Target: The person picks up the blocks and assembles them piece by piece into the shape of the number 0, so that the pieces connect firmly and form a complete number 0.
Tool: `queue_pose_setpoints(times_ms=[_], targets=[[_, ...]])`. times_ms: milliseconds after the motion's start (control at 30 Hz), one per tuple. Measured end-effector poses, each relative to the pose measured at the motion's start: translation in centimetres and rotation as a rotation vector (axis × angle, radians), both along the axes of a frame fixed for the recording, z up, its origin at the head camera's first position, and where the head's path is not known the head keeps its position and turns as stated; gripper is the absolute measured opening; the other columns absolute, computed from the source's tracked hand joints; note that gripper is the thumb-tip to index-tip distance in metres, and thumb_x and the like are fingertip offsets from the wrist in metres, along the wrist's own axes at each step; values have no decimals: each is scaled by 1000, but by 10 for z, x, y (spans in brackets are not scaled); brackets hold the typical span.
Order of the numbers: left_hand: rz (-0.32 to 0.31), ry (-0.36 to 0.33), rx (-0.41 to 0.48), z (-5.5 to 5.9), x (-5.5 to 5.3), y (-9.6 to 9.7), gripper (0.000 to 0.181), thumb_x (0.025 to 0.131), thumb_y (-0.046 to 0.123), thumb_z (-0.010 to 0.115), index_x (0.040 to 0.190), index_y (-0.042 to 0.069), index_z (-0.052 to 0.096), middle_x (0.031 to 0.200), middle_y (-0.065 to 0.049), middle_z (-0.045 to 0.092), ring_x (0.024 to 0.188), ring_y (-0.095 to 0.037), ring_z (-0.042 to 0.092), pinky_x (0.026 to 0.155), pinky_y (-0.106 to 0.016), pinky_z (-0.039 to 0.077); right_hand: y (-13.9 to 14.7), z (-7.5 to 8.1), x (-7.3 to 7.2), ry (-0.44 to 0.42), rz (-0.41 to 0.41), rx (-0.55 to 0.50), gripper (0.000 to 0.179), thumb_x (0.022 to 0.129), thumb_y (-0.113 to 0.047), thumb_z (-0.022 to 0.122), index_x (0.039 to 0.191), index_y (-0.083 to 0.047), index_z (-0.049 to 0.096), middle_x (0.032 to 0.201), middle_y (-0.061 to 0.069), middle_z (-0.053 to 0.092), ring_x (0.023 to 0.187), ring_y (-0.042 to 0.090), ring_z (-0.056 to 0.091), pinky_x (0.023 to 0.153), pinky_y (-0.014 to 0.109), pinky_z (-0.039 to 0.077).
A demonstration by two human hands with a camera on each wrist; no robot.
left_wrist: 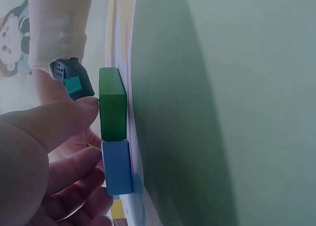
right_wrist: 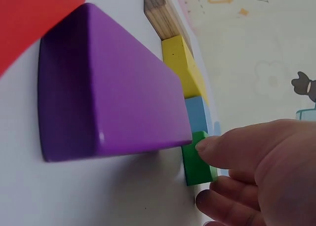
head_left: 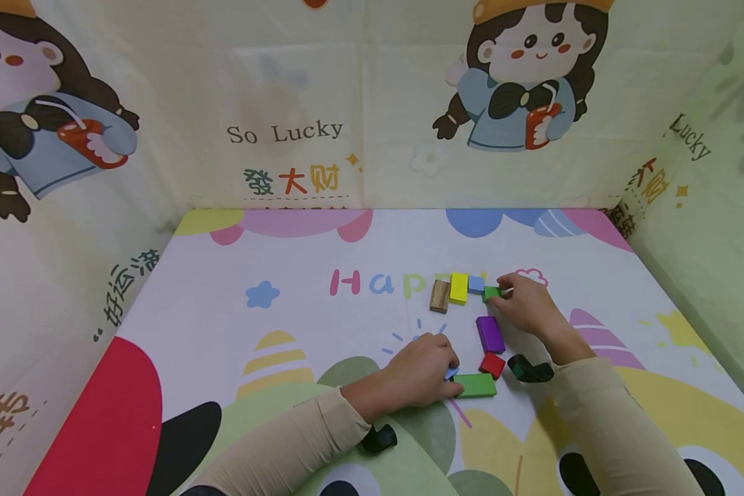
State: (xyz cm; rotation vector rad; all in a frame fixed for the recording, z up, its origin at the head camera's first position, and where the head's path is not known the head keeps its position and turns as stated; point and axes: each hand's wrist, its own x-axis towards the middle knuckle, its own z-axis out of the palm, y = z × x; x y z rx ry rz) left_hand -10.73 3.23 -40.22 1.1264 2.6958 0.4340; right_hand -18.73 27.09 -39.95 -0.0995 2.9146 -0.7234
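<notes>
In the head view my left hand is over a blue block, largely covering it. The left wrist view shows the curled fingertips along that block, with the thumb tip at the edge of the long green block butted against it. My right hand pinches a small green block, thumb on its face and fingers behind. That block adjoins another blue block, followed by a yellow block and a wood-grain block. Between the hands lie a purple block and a red block.
The blocks form a curved row on a printed table cover. Dark wrist devices hang under both wrists. Behind the table rises a cream cloth with cartoon prints, and similar cloth flanks both sides.
</notes>
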Motion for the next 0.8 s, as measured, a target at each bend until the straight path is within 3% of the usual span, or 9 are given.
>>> queue_pose_setpoints(times_ms=[467,800], targets=[[5,-2,-1,0,0,0,33,89,41,75,110,16,77,104,6,61,92,-11,53,81,-19,44,-6,-2,-3,-26,-62,17,62,94,-30,67,133,15,50,121,31,60,107,41,59,87,50,53],[-1,13,3,-1,0,-1,32,89,40,75,109,15,77,104,6,61,92,-11,54,81,-19,44,-10,1,-6,-29,-38,19,57,94,-26,68,132,13,52,123,30,61,110,42,60,88,50,53]])
